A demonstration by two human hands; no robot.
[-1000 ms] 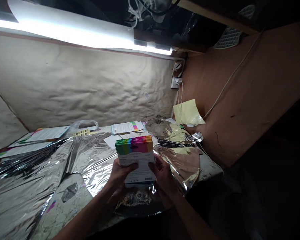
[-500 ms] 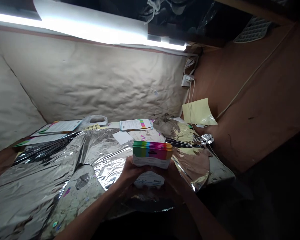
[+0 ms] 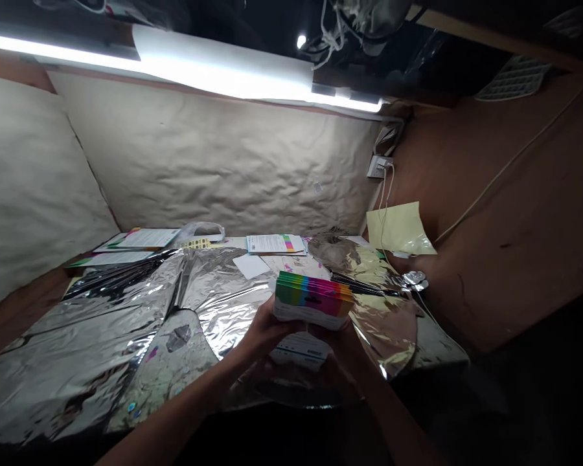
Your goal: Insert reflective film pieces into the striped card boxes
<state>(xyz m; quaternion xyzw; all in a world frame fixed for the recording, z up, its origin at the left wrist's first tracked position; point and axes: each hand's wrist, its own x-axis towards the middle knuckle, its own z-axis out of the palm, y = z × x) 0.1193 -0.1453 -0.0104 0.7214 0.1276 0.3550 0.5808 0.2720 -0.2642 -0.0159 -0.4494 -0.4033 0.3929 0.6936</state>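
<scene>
The left hand and the right hand hold a thick stack of cards from both sides, in a firm, narrow grip. The cards have rainbow-colored edges. (The fingers under the stack are too dark to see well.) Just below the stack is a white printed card with a barcode, but I cannot tell if it belongs to the stack. The stack is up in the air, over a crinkly silver foil sheet on the surface. The step in hand looks like holding the stack up to look at it. Any next move calls for steady hands, so the cards stay lined up. Farther off lie papers, a small white card and a plastic bag.
</scene>
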